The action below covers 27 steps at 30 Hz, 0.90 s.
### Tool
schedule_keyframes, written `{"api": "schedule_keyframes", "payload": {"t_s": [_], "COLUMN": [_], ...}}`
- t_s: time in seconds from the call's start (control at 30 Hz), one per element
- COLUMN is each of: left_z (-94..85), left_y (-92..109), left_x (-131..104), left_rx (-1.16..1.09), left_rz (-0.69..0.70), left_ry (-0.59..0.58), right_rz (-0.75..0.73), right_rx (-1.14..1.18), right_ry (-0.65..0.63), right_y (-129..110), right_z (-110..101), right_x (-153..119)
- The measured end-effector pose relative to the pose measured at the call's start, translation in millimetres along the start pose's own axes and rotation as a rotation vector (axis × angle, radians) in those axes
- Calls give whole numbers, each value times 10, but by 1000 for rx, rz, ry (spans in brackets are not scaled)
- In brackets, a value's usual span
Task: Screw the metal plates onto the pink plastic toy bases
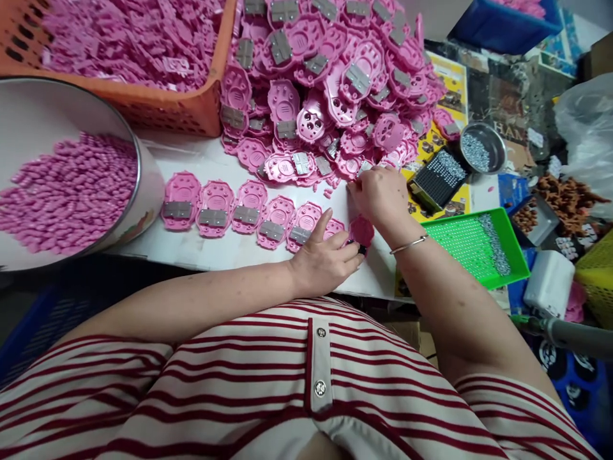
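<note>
A row of pink plastic casings with grey metal plates lies across the white table. My left hand rests over the right end of this row, thumb stretched out and fingers extended. Its fingertips touch the last pink casing, which is partly covered. Further forward, my right hand reaches to the front edge of a large heap of similar casings. Its fingers are bent together and point down; whatever they pinch is hidden. Small pink bits lie just left of it.
An orange basket of pink parts and a white bucket of small pink pieces stand at left. To the right are a green tray, a black box and a metal bowl, all holding small silvery parts.
</note>
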State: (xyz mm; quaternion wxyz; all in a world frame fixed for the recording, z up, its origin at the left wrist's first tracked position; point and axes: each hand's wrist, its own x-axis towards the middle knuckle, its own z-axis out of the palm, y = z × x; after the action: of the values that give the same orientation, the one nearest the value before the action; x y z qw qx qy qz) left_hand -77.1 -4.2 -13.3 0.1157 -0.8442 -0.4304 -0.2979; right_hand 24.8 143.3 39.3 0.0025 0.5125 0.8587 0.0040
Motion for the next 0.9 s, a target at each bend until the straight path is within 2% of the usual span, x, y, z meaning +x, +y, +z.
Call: {"api": "schedule_keyframes", "payload": {"t_s": [0.07, 0.13, 0.17, 0.23, 0.33, 0.43, 0.5, 0.63, 0.7, 0.77, 0.83, 0.9], "left_z": [-30, -93, -133, -218, -318, -375, -402, -437, -447, -454, -458, -453], "left_y": [-16, -39, -53, -81, -108, -115, -124, -166, -186, -199, -206, -213], "left_x": [-2, 3, 9, 26, 51, 57, 51, 30, 5, -42, -111, -189], "left_rx": [-24, -67, -90, -118, -191, -371, -491, -637, -621, -501, -336, -230], "left_rz": [7, -9, -46, -203, -472, -546, -554, -583, -597, -584, -507, -390], "left_ry": [15, 81, 123, 184, 145, 67, 47, 66, 82, 82, 49, -8], "right_rz": [-42, -130, -197, -362, -577, -640, -591, -332, -218, -138, -75, -38], "right_rx": [36, 108, 154, 224, 188, 173, 391, 1004, 1152, 1184, 1101, 959], "right_ry": [-32, -70, -93, -127, -110, -10, 45, 133, 160, 183, 181, 108], "right_y": [84, 169, 200, 224, 186, 126, 87, -24, -71, -80, -57, -37], "right_z": [-71, -204, -283, -436, -581, -561, -461, -191, -109, -84, -94, -104], "right_x": [-51, -161, -236, -410, -678, -885, -981, -1075, -1044, -942, -788, -625]}}
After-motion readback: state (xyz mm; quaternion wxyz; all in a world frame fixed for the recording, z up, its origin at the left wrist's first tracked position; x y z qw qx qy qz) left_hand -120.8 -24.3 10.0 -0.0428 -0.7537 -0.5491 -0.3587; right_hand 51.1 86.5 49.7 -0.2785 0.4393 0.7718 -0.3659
